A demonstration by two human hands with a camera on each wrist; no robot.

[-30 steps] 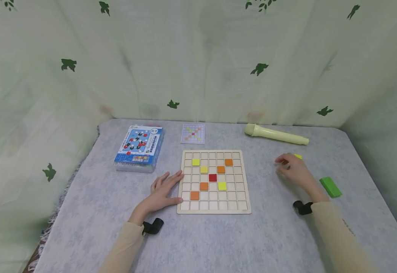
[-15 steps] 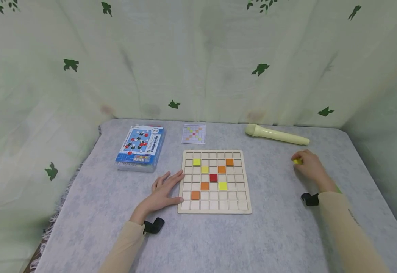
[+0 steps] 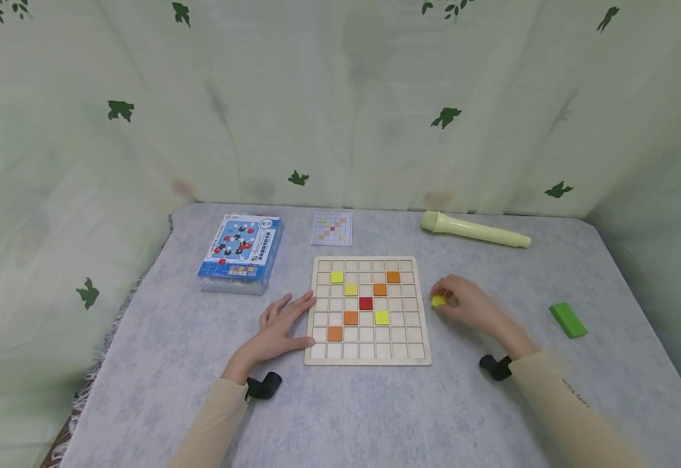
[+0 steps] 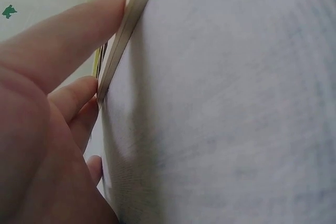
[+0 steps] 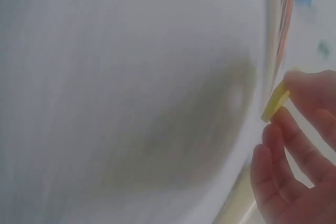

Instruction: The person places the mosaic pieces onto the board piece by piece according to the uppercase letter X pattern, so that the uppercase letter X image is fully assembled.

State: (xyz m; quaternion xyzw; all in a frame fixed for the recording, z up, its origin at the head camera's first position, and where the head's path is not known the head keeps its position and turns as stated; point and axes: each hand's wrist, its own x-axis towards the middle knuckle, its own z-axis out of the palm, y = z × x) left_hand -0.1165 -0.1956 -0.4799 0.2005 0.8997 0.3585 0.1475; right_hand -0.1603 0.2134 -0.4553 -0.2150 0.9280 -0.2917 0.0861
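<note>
Between the thumb and fingers of my right hand point(image 3: 470, 308) is a small yellow square tile point(image 5: 276, 100), held just off the board's right edge. The square wooden grid board point(image 3: 367, 361) lies flat in the middle of the table. My left hand point(image 3: 277, 329) has its fingers extended, thumb and fingertips at the board's left edge; the left wrist view shows the thumb point(image 4: 113, 3) against that edge. In the grid sit several orange tiles point(image 3: 380, 290), several yellow tiles point(image 3: 337, 277) and one red tile point(image 3: 366, 303), forming two crossing diagonals.
Behind the board lies a small pattern card point(image 3: 332, 229) with a coloured grid. A blue-and-white box point(image 3: 240, 252) stands at the back left. A pale yellow microphone-shaped object point(image 3: 476, 229) lies at the back right, and a green block point(image 3: 568, 320) lies on the right.
My right hand closed on the yellow tile at the right of the table and carried it left to the board's right side. The left hand has stayed in place.
</note>
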